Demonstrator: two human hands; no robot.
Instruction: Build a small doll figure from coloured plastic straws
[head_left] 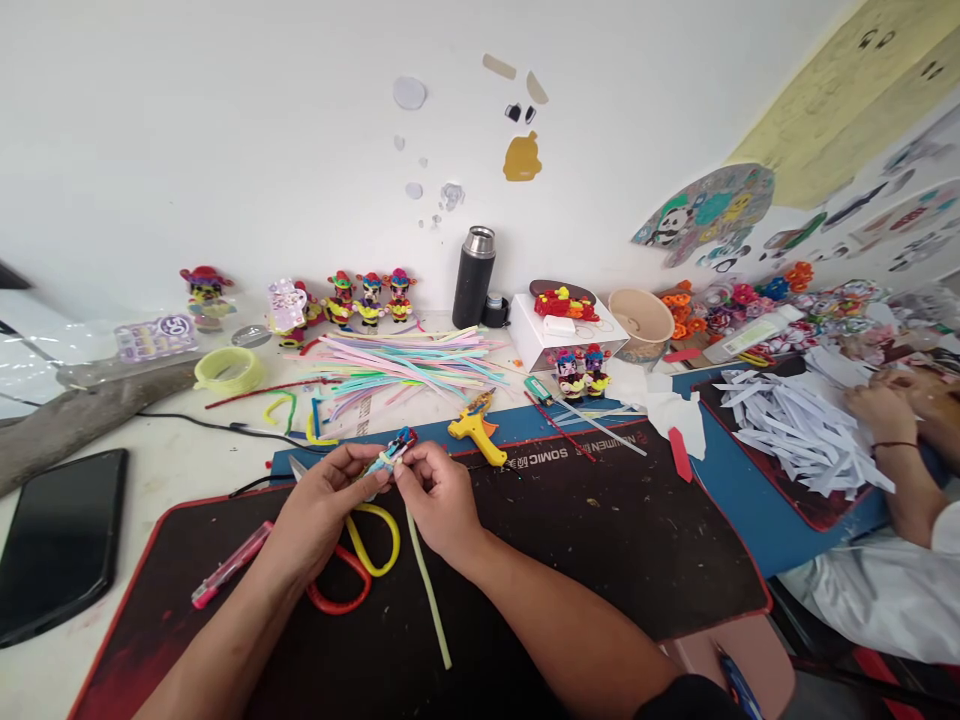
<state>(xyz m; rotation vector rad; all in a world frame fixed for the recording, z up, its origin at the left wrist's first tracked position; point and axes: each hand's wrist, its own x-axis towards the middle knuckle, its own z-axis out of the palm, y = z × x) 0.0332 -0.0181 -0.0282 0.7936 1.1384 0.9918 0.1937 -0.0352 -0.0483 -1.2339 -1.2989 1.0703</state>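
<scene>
My left hand [334, 490] is closed around a small pipe-cleaner figure [405, 438] with a dark blue and red top; its lower part is hidden by my fingers. My right hand [441, 500] pinches a pale yellow-green pipe cleaner [429, 590] against the figure, and the strip's long end hangs down toward the mat. Under my left hand lie scissors with one yellow and one red handle [375, 540]. A yellow hot glue gun [478, 430] rests just beyond my right hand. Left of my left wrist is a pink pen-like tool [232, 565].
Behind the mat [600, 540] lies a pile of pastel pipe cleaners [412, 365]. Several finished figures [370, 298] stand along the wall near a black thermos [474, 280]. A tablet [64, 540] is at the left. At right, another person's hands [885, 415] are beside paper strips [795, 430].
</scene>
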